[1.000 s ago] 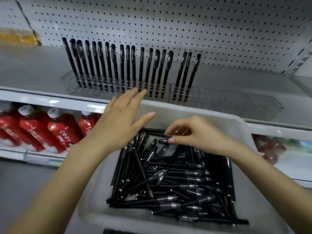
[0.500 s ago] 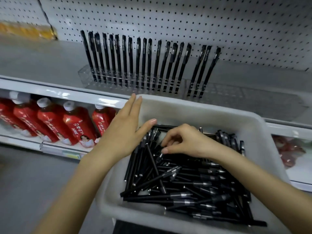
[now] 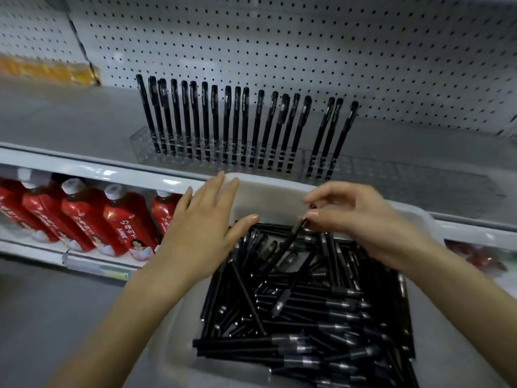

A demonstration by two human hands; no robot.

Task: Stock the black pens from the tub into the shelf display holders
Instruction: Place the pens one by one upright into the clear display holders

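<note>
A white tub (image 3: 268, 191) in front of me holds a heap of several black pens (image 3: 321, 326). My right hand (image 3: 361, 219) pinches the top end of one black pen (image 3: 288, 264), which hangs slanted, tip down, just above the heap. My left hand (image 3: 204, 228) lies flat and open on the tub's left rim, fingers spread. On the shelf behind stand clear display holders (image 3: 179, 149) with a row of several black pens (image 3: 240, 127) upright in them; the holder (image 3: 397, 175) further right has bare slots.
White pegboard (image 3: 307, 46) backs the grey shelf. Red bottles (image 3: 123, 219) with white caps line the lower shelf at left. Orange packs (image 3: 47, 71) sit blurred at the far left of the upper shelf. Reddish packets (image 3: 481, 256) show at lower right.
My right hand has closed on one pen and lifted its upper end out of the heap. My left hand stays flat on the tub's left rim. The view has shifted left.
</note>
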